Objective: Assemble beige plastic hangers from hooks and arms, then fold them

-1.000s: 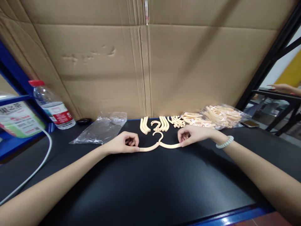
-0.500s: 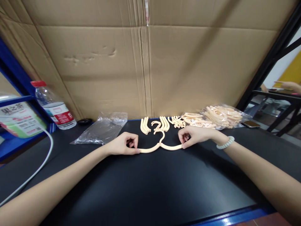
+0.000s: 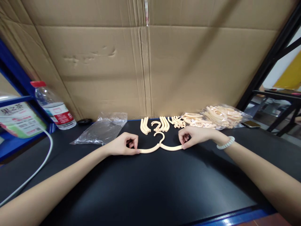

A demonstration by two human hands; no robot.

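Note:
A beige clothes hanger (image 3: 171,147) with two curved arms and a hook lies low over the black table, hook pointing away from me. My left hand (image 3: 124,144) pinches the end of its left arm between thumb and fingers. At the other end, my right hand (image 3: 194,137), with a pale coiled band on the wrist, pinches the tip of the right arm. Just beyond the hook are loose beige hooks (image 3: 156,126), with rows of curved hanger arms (image 3: 145,126) on either side.
Further right lie small beige pieces (image 3: 177,122) and clear bags of hanger parts (image 3: 221,116). A crumpled clear plastic bag (image 3: 100,130) lies left, near a red-capped bottle (image 3: 55,106). A phone (image 3: 251,124) rests at the right; cardboard (image 3: 105,62) walls the back.
The hanger's hook has tipped towards me, away from the loose hooks behind it. Both my hands keep their pinch in nearly the same place. Another person's hand at far right has moved away.

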